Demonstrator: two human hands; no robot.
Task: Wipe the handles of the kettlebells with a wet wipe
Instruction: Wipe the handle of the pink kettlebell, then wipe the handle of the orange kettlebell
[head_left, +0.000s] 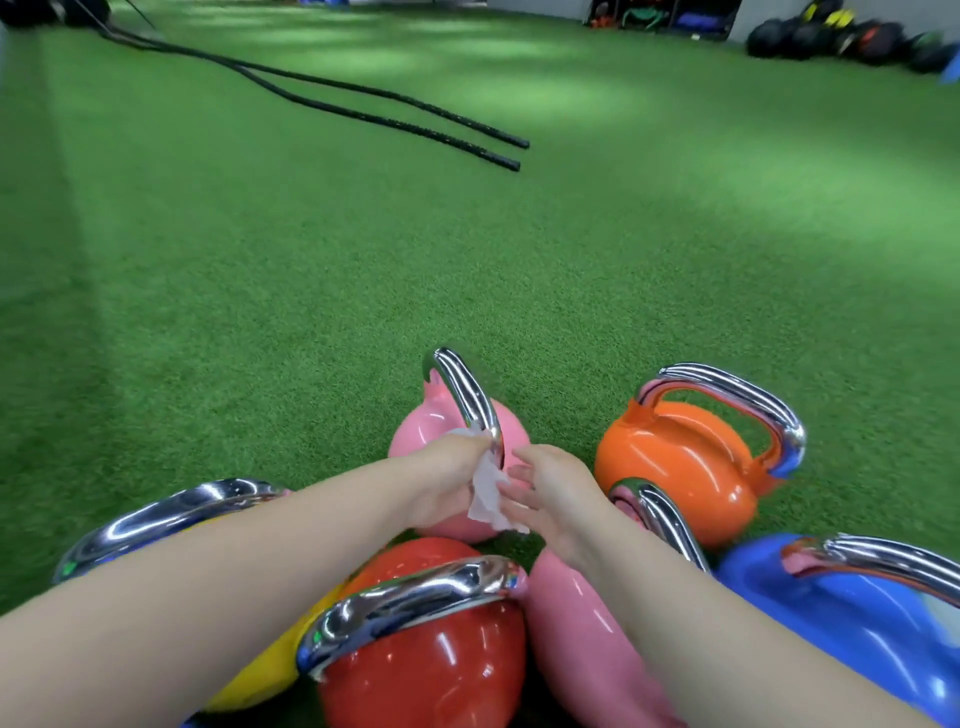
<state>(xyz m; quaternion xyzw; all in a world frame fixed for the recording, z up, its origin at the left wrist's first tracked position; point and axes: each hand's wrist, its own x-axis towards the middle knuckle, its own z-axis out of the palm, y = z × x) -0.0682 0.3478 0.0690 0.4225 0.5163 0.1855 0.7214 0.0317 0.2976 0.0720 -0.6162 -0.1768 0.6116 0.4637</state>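
Kettlebells sit bunched together on the green turf (311, 291) right at the bottom of the view, all with shiny chrome handles. The far pink kettlebell (431, 431) is the one getting attention: its chrome handle (465, 392) arcs up and toward the camera, and the left hand (452, 467) has its fingers curled round the near end of that handle with a white wet wipe (488, 493) bunched in the grip, so the wipe is pressed against the metal and a loose tail of it hangs down below the fist. The right hand (550, 493) is just beside it, fingers fairly straight and relaxed, fingertips touching the hanging part of the wipe, not gripping anything as far as I can see. Around them: an orange kettlebell (685, 462) to the right standing upright, a blue kettlebell (841, 623) in the lower right corner, a second pink kettlebell (576, 613) partly hidden under the right forearm, a red kettlebell (431, 665) front and centre, and a yellow kettlebell (260, 670) mostly covered by the left forearm. Further out on the turf two black battle ropes (395, 119) lie side by side, and a blurry row of dark medicine balls (841, 41) sits against the back wall.
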